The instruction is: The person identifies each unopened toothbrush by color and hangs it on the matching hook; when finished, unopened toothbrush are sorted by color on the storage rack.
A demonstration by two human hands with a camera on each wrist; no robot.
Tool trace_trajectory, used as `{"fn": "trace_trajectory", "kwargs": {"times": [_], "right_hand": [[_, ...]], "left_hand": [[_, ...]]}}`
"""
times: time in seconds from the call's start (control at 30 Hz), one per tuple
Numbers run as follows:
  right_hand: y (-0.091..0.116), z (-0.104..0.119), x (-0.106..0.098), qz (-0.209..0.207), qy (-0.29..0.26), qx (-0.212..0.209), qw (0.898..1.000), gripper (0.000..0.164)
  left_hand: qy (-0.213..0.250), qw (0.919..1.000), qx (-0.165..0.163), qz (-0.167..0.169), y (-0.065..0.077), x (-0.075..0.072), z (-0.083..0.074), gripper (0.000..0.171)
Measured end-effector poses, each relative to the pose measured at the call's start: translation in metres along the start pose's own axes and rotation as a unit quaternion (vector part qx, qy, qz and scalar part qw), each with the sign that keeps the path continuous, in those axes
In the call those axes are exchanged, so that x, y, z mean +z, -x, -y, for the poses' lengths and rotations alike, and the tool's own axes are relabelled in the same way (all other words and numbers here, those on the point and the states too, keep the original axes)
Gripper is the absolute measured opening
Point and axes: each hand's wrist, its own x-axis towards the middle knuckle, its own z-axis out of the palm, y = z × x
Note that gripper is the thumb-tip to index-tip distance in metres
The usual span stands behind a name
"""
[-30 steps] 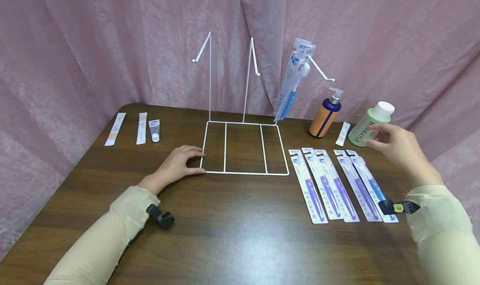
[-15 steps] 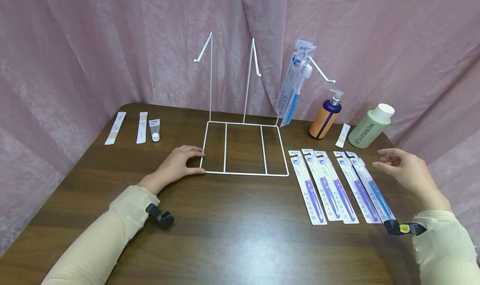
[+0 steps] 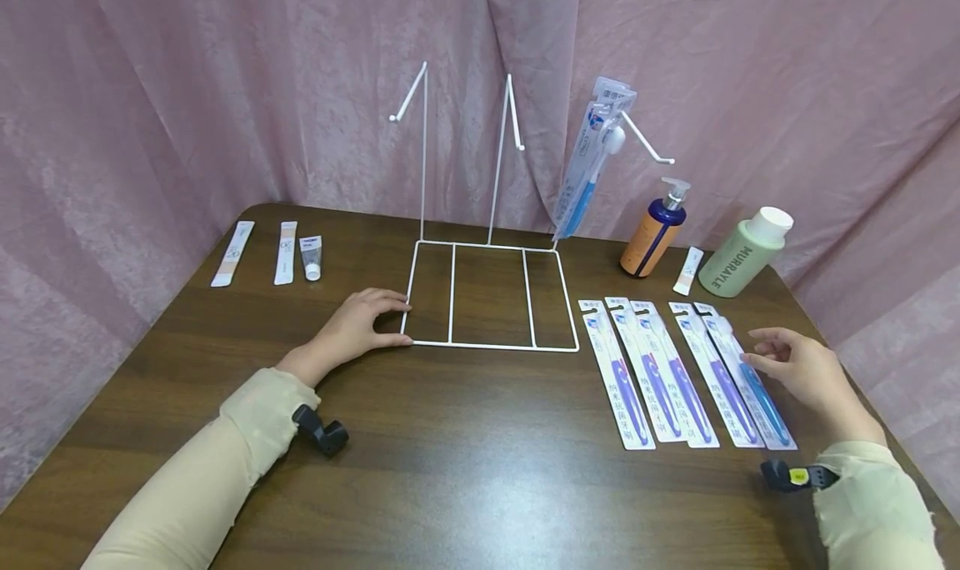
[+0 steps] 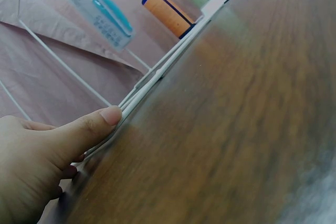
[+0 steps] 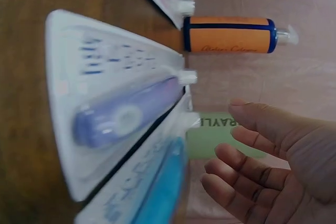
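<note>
My left hand holds the near left corner of a white wire display rack, its thumb on the front bar and fingers at the side bar. My right hand hovers with loosely bent fingers at the edge of a packaged blue toothbrush, the rightmost of several packs on the table. Nothing is between its fingers in the right wrist view. Packaged purple toothbrushes lie to the left. More toothbrush packs hang from the rack's right hook; its other two hooks are bare.
An orange pump bottle and a green bottle stand at the back right, a small sachet between them. Two sachets and a small tube lie back left. A pink curtain hangs behind the table.
My right hand has come down from in front of the green bottle toward the blue toothbrush pack. The hanging packs have swung slightly. My left hand stays at the rack's corner.
</note>
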Motion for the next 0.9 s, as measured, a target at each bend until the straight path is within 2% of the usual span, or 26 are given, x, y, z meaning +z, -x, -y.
{"fn": "trace_trajectory", "kwargs": {"times": [0.2,0.37,0.6,0.9], "right_hand": [[0.003,-0.005,0.005,0.047,0.004,0.018,0.999,0.054],[0.004,-0.006,0.010,0.051,0.011,0.019,0.998,0.052],[0.002,-0.005,0.011,0.089,0.002,0.041,0.995,0.059],[-0.002,-0.005,0.011,0.097,0.010,0.053,0.994,0.063]], "left_hand": [[-0.001,1.0000,-0.002,0.004,0.000,-0.002,-0.002,0.057],[-0.001,1.0000,-0.003,0.005,0.000,-0.002,-0.002,0.057],[-0.002,1.0000,-0.005,0.003,0.000,0.000,0.001,0.056],[-0.002,1.0000,-0.004,0.007,0.000,-0.001,0.000,0.056]]}}
